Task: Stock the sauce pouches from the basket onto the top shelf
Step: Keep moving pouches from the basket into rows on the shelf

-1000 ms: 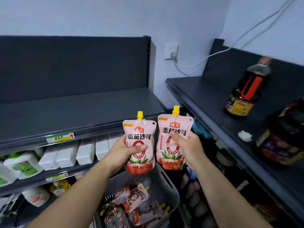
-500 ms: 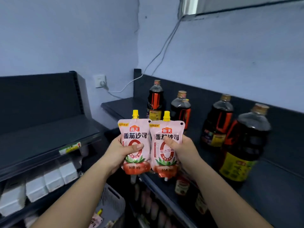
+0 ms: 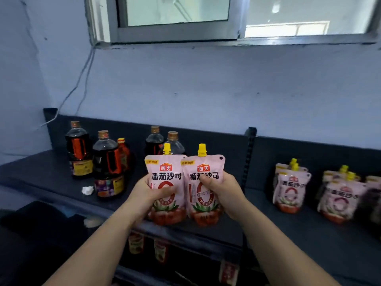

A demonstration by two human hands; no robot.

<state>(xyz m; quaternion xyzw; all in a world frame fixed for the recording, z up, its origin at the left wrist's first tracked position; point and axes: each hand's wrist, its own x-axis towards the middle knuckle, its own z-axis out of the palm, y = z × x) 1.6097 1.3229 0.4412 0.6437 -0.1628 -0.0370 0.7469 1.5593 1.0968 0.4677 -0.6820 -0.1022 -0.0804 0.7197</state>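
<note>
Nearest, two bare forearms come up from the lower edge of the view. The left hand (image 3: 148,196) grips one sauce pouch (image 3: 165,172), with its thumb laid across the front and the fingers curled behind. The right hand (image 3: 225,193) grips a second sauce pouch (image 3: 203,201) in the same way, its thumb pressed on the printed characters.

Both pouches are upright and side by side. Their inner edges overlap a little, and the right one seems to be in front. Each pouch is pale pink, with a yellow cap on a spout at the top. On the front are a small red logo, large dark Chinese characters, a big red ring in the middle, and red tomatoes with green leaves at the bottom. They are held over the front part of the dark top shelf (image 3: 257,211). I cannot tell if their bottoms touch it.

Below the hands, small jars (image 3: 136,243) stand on a lower shelf, blurred. To the right of the right hand and further back on the shelf, pouches of the same kind (image 3: 290,188) stand in groups. To the left of the left hand stand dark bottles (image 3: 108,162) with orange handles. A small white crumpled thing (image 3: 87,190) lies just beside them. Behind the held pouches two more bottles (image 3: 154,139) stand. Beyond them is a pale blue wall (image 3: 226,85) with a cable (image 3: 82,75), and above it a window (image 3: 177,15).
</note>
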